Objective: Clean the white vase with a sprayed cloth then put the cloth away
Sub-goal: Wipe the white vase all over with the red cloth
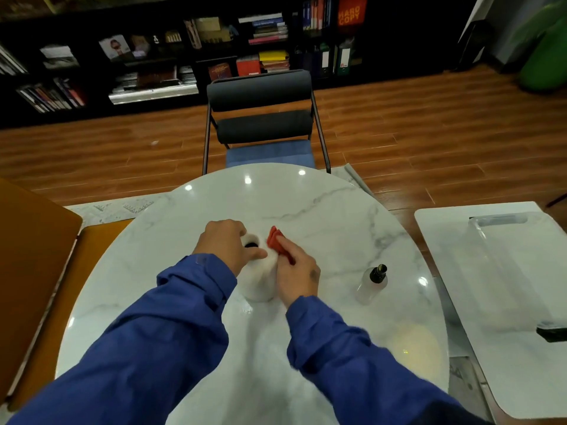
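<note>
Centrally on the round marble table (306, 210) stands the white vase (257, 280), upright, its dark mouth facing up.

Left hand (225, 242): curled over the vase's rim and upper left side, fingers wrapped around the neck, thumb lying across the near edge of the mouth. It has the vase in a closed grasp.

Right hand (296, 276): pressed against the vase's right side. Its fingers are closed on a red cloth (277, 243), which is pinched between fingers and thumb and touches the vase's upper right shoulder. Part of the cloth sticks up beyond the fingertips.

Both arms wear blue sleeves (171, 326).

Spray bottle (372, 283): clear body, black nozzle, upright on the table to the right of the vase, well apart from both hands.

Beyond the table stands a black chair (260, 96) with a blue seat, and behind it a dark bookshelf (153, 56). To the right is a second white surface (506, 363) carrying a clear tray (478, 223); a dark object at that surface's right edge is too cut off to identify.
</note>
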Demonstrator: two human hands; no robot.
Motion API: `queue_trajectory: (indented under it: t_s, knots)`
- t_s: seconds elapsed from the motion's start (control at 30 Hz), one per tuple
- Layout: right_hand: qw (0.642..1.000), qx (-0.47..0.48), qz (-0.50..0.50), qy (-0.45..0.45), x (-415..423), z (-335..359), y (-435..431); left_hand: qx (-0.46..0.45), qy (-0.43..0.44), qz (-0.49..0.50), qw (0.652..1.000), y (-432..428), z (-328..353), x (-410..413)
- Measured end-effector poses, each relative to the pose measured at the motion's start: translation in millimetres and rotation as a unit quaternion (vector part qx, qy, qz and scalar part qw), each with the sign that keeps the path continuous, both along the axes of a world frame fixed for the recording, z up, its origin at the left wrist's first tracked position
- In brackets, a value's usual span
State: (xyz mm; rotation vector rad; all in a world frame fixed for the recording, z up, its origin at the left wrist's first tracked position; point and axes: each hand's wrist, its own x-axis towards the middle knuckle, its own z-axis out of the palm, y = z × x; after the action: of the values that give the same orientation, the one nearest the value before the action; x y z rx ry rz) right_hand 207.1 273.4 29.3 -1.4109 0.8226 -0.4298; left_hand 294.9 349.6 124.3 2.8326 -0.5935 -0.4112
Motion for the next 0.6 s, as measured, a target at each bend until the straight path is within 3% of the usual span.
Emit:
queue_trajectory:
  t_s: [0.1,0.2,0.3,0.5,0.6]
  knots:
    - [0.993,-0.097,-0.014,-0.064,-34.8,-12.9,40.2,-0.016,-0.004,0.006,1.000,0.0,1.1,-1.9]
    - [0.995,-0.035,-0.038,-0.086,-36.3,-19.9,52.3,-0.014,-0.001,0.010,1.000,-1.9,5.3,-4.8]
    - [0.996,0.039,-0.063,-0.043,-8.8,-8.5,28.2,0.001,0.009,0.041,0.999,-3.3,10.5,-5.2]
    - [0.989,-0.134,0.009,-0.060,-33.9,-17.6,47.8,0.006,0.017,0.042,0.999,-4.5,16.7,-4.2]
    - [0.999,0.014,-0.044,-0.003,-29.7,-26.1,32.9,0.007,0.034,0.049,0.998,-5.0,17.9,-3.5]
